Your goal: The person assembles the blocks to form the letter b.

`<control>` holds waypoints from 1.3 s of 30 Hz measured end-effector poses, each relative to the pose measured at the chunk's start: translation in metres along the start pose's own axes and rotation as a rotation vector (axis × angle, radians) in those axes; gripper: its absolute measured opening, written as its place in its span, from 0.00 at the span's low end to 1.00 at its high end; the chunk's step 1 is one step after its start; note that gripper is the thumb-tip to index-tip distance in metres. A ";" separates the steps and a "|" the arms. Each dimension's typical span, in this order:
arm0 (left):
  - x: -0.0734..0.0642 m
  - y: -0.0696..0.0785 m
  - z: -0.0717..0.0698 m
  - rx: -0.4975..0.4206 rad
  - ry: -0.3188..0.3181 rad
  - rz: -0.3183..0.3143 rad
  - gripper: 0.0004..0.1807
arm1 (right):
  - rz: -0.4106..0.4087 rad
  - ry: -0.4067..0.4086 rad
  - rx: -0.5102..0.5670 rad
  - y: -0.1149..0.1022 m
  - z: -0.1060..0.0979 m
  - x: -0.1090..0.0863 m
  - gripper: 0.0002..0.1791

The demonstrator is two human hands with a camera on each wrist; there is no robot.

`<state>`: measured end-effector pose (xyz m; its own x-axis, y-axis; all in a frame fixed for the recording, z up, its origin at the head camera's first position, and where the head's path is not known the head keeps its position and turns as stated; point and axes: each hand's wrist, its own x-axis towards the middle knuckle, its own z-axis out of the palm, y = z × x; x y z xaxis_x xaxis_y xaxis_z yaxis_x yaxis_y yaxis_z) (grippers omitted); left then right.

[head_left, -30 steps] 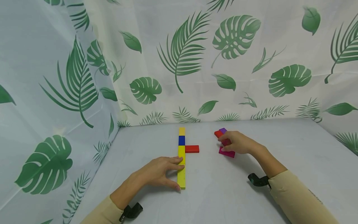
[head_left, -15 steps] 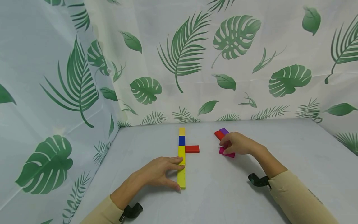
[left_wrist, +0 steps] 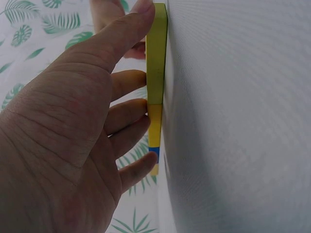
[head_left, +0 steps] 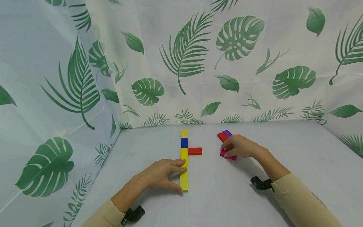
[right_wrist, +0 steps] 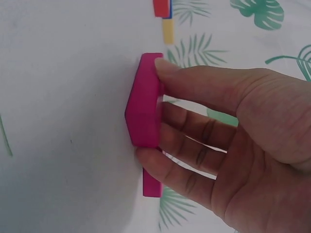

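My left hand (head_left: 161, 173) rests beside a straight row of blocks, fairly straight fingertips on the yellow blocks (head_left: 184, 181) and the thumb at the near end. Farther along the row come a blue block (head_left: 184, 142) and a pale yellow one (head_left: 184, 133). A red block (head_left: 194, 151) lies crosswise against the row's right side. My right hand (head_left: 241, 145) pinches a magenta block (right_wrist: 143, 104) between thumb and fingers, low at the table. Behind it in the right wrist view shows a second magenta block (right_wrist: 151, 184), mostly hidden by fingers in the head view.
Just beyond the right hand lie another red block (head_left: 222, 136) and a purple block (head_left: 227, 132), side by side and slanted. White cloth with green leaves (head_left: 184, 63) rises behind and left of the pale table (head_left: 210, 195).
My right fingers have closed in on the magenta block, and it has shifted slightly left. The left hand and the row of blocks have stayed put.
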<state>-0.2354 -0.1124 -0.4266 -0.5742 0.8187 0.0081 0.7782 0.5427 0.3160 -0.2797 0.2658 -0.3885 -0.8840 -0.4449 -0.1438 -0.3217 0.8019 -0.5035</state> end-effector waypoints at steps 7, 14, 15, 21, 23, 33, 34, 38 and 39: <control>0.000 -0.001 0.000 0.001 -0.002 -0.001 0.46 | -0.019 0.020 -0.003 -0.004 0.006 0.002 0.18; 0.000 0.000 0.000 -0.005 -0.004 -0.007 0.46 | -0.033 0.025 -0.030 -0.009 0.010 0.004 0.18; 0.000 0.000 0.000 -0.007 -0.005 -0.008 0.46 | -0.042 0.024 -0.037 -0.010 0.010 0.004 0.19; 0.000 -0.001 0.001 -0.014 -0.010 -0.016 0.46 | -0.096 0.035 -0.053 -0.014 0.012 0.005 0.19; 0.000 -0.002 0.000 -0.008 -0.011 -0.017 0.46 | -0.105 0.047 -0.060 -0.015 0.014 0.006 0.19; 0.000 -0.001 -0.001 -0.011 -0.013 -0.022 0.46 | -0.100 0.077 -0.054 -0.020 0.022 0.011 0.20; 0.000 -0.001 -0.001 -0.012 -0.013 -0.022 0.46 | -0.103 0.078 -0.054 -0.020 0.022 0.011 0.20; 0.000 -0.001 0.000 -0.027 -0.017 -0.032 0.46 | -0.125 0.084 -0.056 -0.020 0.023 0.012 0.20; 0.000 -0.001 0.000 -0.028 -0.019 -0.033 0.46 | -0.126 0.088 -0.058 -0.020 0.024 0.013 0.20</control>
<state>-0.2363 -0.1127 -0.4267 -0.5947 0.8037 -0.0204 0.7512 0.5645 0.3422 -0.2763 0.2344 -0.4008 -0.8610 -0.5085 -0.0065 -0.4483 0.7651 -0.4622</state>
